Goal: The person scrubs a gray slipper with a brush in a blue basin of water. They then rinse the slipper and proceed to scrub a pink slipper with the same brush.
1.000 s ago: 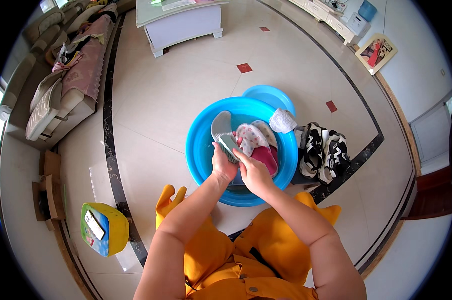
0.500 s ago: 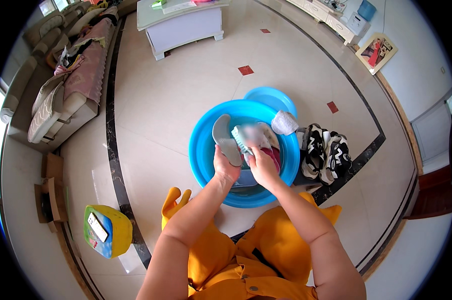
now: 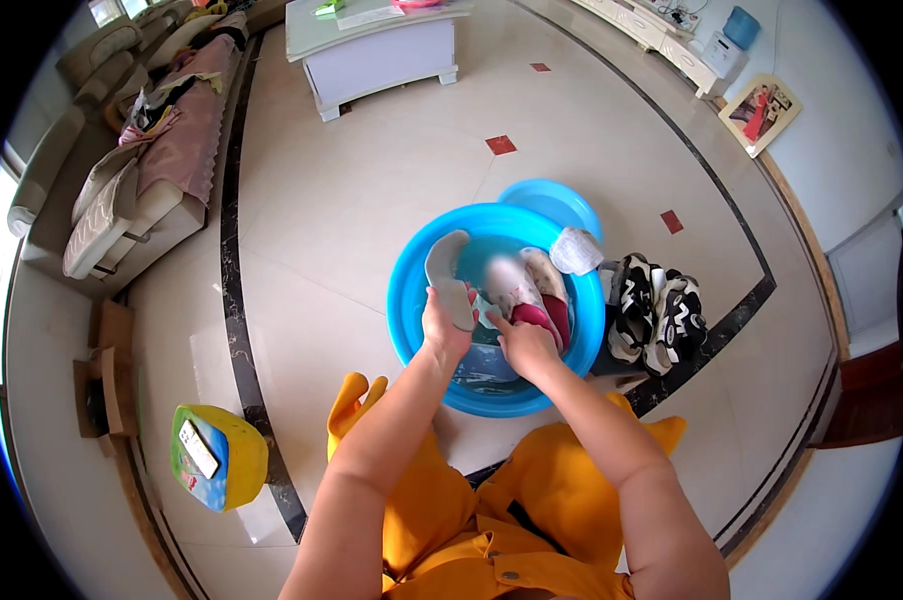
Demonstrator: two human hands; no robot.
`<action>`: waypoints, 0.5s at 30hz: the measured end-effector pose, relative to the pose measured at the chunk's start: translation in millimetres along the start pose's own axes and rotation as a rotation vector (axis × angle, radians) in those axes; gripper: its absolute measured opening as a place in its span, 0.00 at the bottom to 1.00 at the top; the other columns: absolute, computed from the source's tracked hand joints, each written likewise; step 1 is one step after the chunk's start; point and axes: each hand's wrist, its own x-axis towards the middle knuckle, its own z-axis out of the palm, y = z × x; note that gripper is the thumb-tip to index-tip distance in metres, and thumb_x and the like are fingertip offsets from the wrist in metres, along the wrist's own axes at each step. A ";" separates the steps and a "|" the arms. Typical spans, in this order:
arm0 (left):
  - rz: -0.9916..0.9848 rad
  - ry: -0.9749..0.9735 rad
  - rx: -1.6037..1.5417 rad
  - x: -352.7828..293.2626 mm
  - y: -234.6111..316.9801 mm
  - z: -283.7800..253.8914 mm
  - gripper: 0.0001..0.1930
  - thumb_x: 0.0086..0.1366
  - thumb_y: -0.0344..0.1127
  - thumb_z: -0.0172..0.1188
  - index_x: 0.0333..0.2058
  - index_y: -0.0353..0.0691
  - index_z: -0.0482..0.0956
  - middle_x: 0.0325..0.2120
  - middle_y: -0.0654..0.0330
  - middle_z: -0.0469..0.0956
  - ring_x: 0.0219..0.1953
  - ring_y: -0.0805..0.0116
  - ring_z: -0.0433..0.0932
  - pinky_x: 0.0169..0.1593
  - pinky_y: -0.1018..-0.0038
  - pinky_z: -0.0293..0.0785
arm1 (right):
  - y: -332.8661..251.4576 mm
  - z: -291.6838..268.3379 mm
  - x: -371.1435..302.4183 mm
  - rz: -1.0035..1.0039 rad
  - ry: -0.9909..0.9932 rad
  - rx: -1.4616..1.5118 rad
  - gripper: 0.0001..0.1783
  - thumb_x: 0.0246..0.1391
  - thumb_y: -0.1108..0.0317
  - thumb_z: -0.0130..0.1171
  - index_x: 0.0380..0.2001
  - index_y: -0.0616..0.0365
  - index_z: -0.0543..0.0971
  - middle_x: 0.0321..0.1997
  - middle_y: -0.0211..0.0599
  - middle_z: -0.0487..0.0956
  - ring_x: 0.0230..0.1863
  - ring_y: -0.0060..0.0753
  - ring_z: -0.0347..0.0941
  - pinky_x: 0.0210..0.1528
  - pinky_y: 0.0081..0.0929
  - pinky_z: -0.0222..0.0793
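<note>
A blue basin (image 3: 399, 300) of water stands on the floor in front of me. Over its left side my left hand (image 3: 445, 326) is closed around a slipper (image 3: 445, 265), whose long grey sole faces up. Gripped in my right hand (image 3: 527, 346) is a pale green scrub brush (image 3: 485, 309), close to the lower end of that sole; my fingers partly hide it. A pair of light patterned slippers (image 3: 539, 272) with dark pink parts rests in the basin's right half. A whitish cloth (image 3: 576, 250) hangs over the right rim.
Behind the basin is a second, shallower blue basin (image 3: 561, 200). Black-and-white sneakers (image 3: 676, 318) stand to its right. A yellow stool (image 3: 246, 465) with a phone (image 3: 199, 448) on it is at the lower left. Farther off are a sofa (image 3: 161, 205) and a white table (image 3: 381, 75).
The brush has moved down toward me, from beside the middle of the slipper sole to its lower end. My left hand keeps its hold. The whole view has shifted slightly.
</note>
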 end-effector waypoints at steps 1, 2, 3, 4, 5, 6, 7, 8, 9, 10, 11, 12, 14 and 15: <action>-0.009 -0.003 0.007 -0.4 0.1 -0.3 0.26 0.73 0.56 0.26 0.54 0.50 0.68 0.47 0.63 0.74 0.44 0.66 0.74 0.43 0.65 0.66 | 1.6 0.1 -0.6 0.004 0.008 0.009 0.20 0.55 0.68 0.49 0.53 0.42 0.74 0.28 0.49 0.79 0.26 0.50 0.77 0.28 0.47 0.72; -0.015 -0.004 0.015 -1.6 1.6 -1.3 0.26 0.73 0.55 0.26 0.54 0.50 0.69 0.47 0.63 0.74 0.44 0.66 0.74 0.43 0.64 0.66 | 4.3 -0.3 -0.3 -0.003 0.030 0.064 0.20 0.55 0.68 0.50 0.53 0.42 0.74 0.26 0.49 0.79 0.26 0.50 0.77 0.28 0.47 0.72; -0.018 -0.012 0.022 0.0 3.1 -4.8 0.25 0.73 0.54 0.27 0.54 0.50 0.69 0.47 0.63 0.75 0.44 0.65 0.74 0.44 0.64 0.66 | 9.1 -1.7 1.0 -0.010 0.052 0.119 0.20 0.55 0.67 0.51 0.53 0.43 0.73 0.25 0.49 0.78 0.26 0.50 0.77 0.28 0.47 0.72; -0.020 -0.021 0.029 3.5 4.8 -9.7 0.25 0.73 0.53 0.27 0.53 0.51 0.69 0.47 0.63 0.75 0.44 0.65 0.74 0.44 0.63 0.65 | 12.4 -3.0 2.7 -0.016 0.075 0.173 0.20 0.55 0.67 0.51 0.53 0.43 0.73 0.23 0.49 0.78 0.26 0.50 0.76 0.29 0.48 0.72; -0.026 -0.032 0.035 2.2 7.1 -8.7 0.24 0.73 0.53 0.27 0.53 0.51 0.69 0.46 0.63 0.75 0.44 0.65 0.74 0.45 0.62 0.65 | 13.4 -5.6 4.4 -0.029 0.094 0.196 0.22 0.54 0.68 0.53 0.54 0.46 0.72 0.20 0.50 0.76 0.26 0.51 0.76 0.30 0.48 0.71; -0.038 -0.014 0.034 1.7 9.0 -6.7 0.23 0.72 0.51 0.28 0.52 0.51 0.70 0.46 0.63 0.76 0.44 0.65 0.74 0.46 0.62 0.64 | 13.8 -9.1 5.7 -0.021 0.084 0.210 0.23 0.55 0.67 0.53 0.55 0.46 0.71 0.21 0.51 0.77 0.27 0.52 0.76 0.31 0.48 0.71; -0.050 0.003 0.033 1.8 11.1 -3.8 0.23 0.72 0.50 0.29 0.52 0.51 0.70 0.45 0.64 0.76 0.44 0.65 0.74 0.47 0.61 0.64 | 13.5 -13.4 6.5 -0.013 0.075 0.223 0.23 0.55 0.67 0.53 0.56 0.46 0.70 0.22 0.51 0.77 0.27 0.54 0.76 0.31 0.48 0.70; -0.056 0.020 0.030 0.4 13.7 -0.4 0.22 0.72 0.49 0.29 0.51 0.51 0.71 0.45 0.64 0.76 0.43 0.65 0.74 0.47 0.60 0.63 | 10.6 -19.5 7.9 -0.011 0.066 0.237 0.24 0.56 0.66 0.53 0.57 0.47 0.69 0.24 0.52 0.77 0.28 0.55 0.75 0.32 0.48 0.69; -0.031 0.008 0.034 3.4 12.3 -1.5 0.21 0.70 0.46 0.31 0.49 0.49 0.72 0.44 0.62 0.76 0.43 0.64 0.74 0.49 0.58 0.62 | 5.8 -28.3 6.7 0.038 0.023 0.246 0.24 0.57 0.65 0.53 0.58 0.47 0.68 0.25 0.52 0.78 0.29 0.54 0.76 0.33 0.47 0.69; -0.037 -0.002 0.039 3.3 12.5 -1.0 0.21 0.69 0.45 0.31 0.49 0.48 0.72 0.44 0.62 0.76 0.43 0.63 0.74 0.49 0.58 0.62 | 5.9 -30.1 6.1 0.035 0.040 0.260 0.24 0.57 0.65 0.53 0.58 0.47 0.68 0.25 0.51 0.78 0.29 0.54 0.75 0.33 0.47 0.69; -0.044 -0.009 0.046 1.7 12.9 -0.5 0.20 0.68 0.44 0.31 0.48 0.47 0.72 0.44 0.61 0.76 0.43 0.62 0.74 0.49 0.58 0.63 | 6.4 -30.2 4.2 0.033 0.056 0.277 0.24 0.58 0.65 0.52 0.58 0.47 0.68 0.25 0.51 0.77 0.29 0.54 0.75 0.33 0.46 0.69; -0.052 -0.017 0.052 0.5 13.0 0.1 0.20 0.67 0.43 0.32 0.48 0.46 0.72 0.43 0.60 0.76 0.43 0.62 0.74 0.50 0.58 0.63 | 6.9 -30.6 2.3 0.032 0.072 0.293 0.24 0.58 0.65 0.52 0.59 0.47 0.67 0.25 0.51 0.77 0.29 0.53 0.75 0.33 0.45 0.69; -0.076 -0.014 0.011 -1.5 13.3 1.0 0.21 0.66 0.42 0.32 0.48 0.43 0.71 0.44 0.58 0.76 0.44 0.60 0.74 0.50 0.57 0.64 | 3.0 -32.8 -4.6 -0.016 0.142 0.379 0.24 0.60 0.65 0.51 0.59 0.47 0.67 0.25 0.50 0.77 0.29 0.52 0.75 0.33 0.44 0.68; -0.085 -0.009 -0.007 -2.4 13.4 0.5 0.21 0.65 0.42 0.32 0.48 0.42 0.71 0.44 0.57 0.75 0.44 0.59 0.73 0.50 0.56 0.65 | 0.1 -33.9 -7.1 -0.041 0.177 0.426 0.23 0.60 0.66 0.50 0.60 0.47 0.67 0.25 0.50 0.77 0.29 0.52 0.75 0.33 0.43 0.68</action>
